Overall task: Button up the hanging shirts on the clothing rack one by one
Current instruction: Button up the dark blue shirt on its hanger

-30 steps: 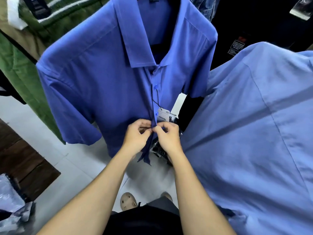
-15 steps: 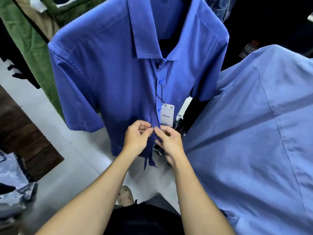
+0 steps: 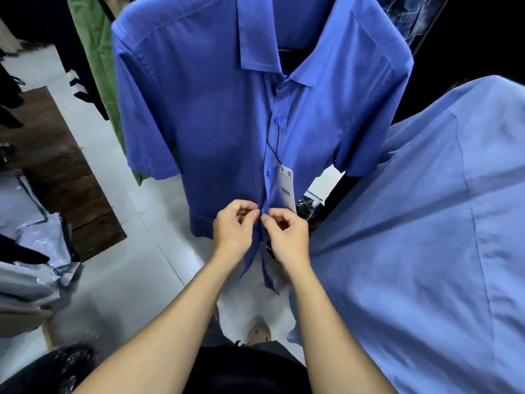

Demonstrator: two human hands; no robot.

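At the far left, grey plastic-wrapped bundles lie on the floor beside a dark wooden panel. A green garment hangs next, partly behind the royal-blue short-sleeved shirt that fills the centre on its hanger. Two buttons on its placket look fastened: an upper button and a lower button, with a white hang tag dangling from a black string just to their right.

Below them the left hand has its fingers curled, pinching the left edge of the placket, and the right hand pinches the opposite edge, thumb and forefinger tips pressed together at what appears to be the next button. Under the hands the two front tails hang apart, unfastened.

To the right hangs a paler blue shirt.

The risk is that the button slips back out of its hole, or gets pushed into the wrong hole so the hem sits uneven; the tag could also get caught between the layers.
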